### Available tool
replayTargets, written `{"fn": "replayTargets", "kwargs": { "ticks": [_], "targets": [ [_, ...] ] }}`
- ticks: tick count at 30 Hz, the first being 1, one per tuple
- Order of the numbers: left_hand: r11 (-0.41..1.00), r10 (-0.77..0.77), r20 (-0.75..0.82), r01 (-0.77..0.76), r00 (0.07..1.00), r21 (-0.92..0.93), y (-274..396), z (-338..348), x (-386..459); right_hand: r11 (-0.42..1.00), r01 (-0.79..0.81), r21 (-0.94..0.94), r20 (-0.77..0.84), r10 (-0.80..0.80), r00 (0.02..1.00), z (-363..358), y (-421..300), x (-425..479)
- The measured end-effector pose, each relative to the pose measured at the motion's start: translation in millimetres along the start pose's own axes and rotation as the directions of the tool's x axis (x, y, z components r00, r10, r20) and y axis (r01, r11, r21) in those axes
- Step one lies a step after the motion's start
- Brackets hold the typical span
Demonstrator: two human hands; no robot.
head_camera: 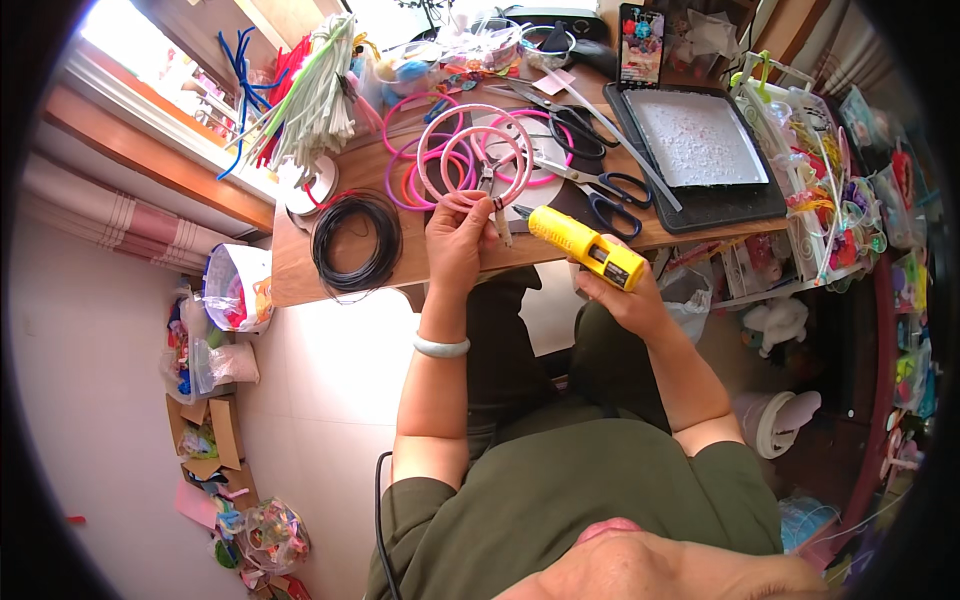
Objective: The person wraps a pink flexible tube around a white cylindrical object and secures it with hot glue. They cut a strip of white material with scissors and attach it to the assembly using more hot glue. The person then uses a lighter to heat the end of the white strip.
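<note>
My left hand (463, 221) pinches two pale pink rings (475, 110), one inside the other, where they meet at a short wrapped stem pointing down. In my right hand (622, 292) is a yellow hot glue gun (585, 246). Its dark nozzle points left, a little to the right of the wrapped join; whether it touches cannot be told. Behind the rings lie pliers (487, 174), pink and purple hoops (388, 180) and a pale round disc (536, 196). A coil of black wire (358, 241) rests left of my left hand.
Scissors (616, 196) with dark handles lie beyond the glue gun, with more scissors (577, 127) behind. A white tray (757, 182) on a black mat, a phone (641, 45) and a long pale stick (622, 139) are at the right. Pipe cleaners (322, 97) stand back left. The wooden table's edge (300, 294) is near me.
</note>
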State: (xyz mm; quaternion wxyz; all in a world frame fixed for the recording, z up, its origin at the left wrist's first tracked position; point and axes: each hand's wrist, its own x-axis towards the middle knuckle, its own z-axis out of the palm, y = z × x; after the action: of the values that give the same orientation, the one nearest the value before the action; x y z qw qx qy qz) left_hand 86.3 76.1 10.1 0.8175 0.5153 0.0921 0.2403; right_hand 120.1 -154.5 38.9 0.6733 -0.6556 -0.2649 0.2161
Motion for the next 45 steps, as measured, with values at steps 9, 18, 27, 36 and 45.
{"fn": "replayTargets", "kwargs": {
  "ticks": [9,18,27,36,45],
  "targets": [
    [0.994,0.038,-0.036,-0.034,0.999,0.099,2.7,5.8,-3.7,0.976,0.178,-0.128,0.003,-0.179,0.984,1.0,-2.8,-8.1],
    [0.994,-0.021,0.054,0.015,0.998,0.106,0.1,-2.3,-1.8,0.963,0.216,-0.16,0.041,-0.212,0.976,-2.5,-1.4,-20.4],
    [0.991,-0.122,0.077,0.126,0.989,-0.041,6.0,-3.7,0.5,0.907,0.301,-0.294,0.039,-0.304,0.952,-1.8,1.1,-17.5],
    [0.995,-0.09,0.093,0.095,0.992,-0.043,5.4,-5.2,-1.0,0.842,0.364,-0.399,0.021,-0.388,0.921,3.8,-2.9,-11.2],
    [0.994,-0.111,0.123,0.112,0.986,-0.006,1.8,-8.8,-0.2,0.914,0.248,-0.321,-0.061,-0.281,0.958,5.6,0.8,-14.9]
  ]
}}
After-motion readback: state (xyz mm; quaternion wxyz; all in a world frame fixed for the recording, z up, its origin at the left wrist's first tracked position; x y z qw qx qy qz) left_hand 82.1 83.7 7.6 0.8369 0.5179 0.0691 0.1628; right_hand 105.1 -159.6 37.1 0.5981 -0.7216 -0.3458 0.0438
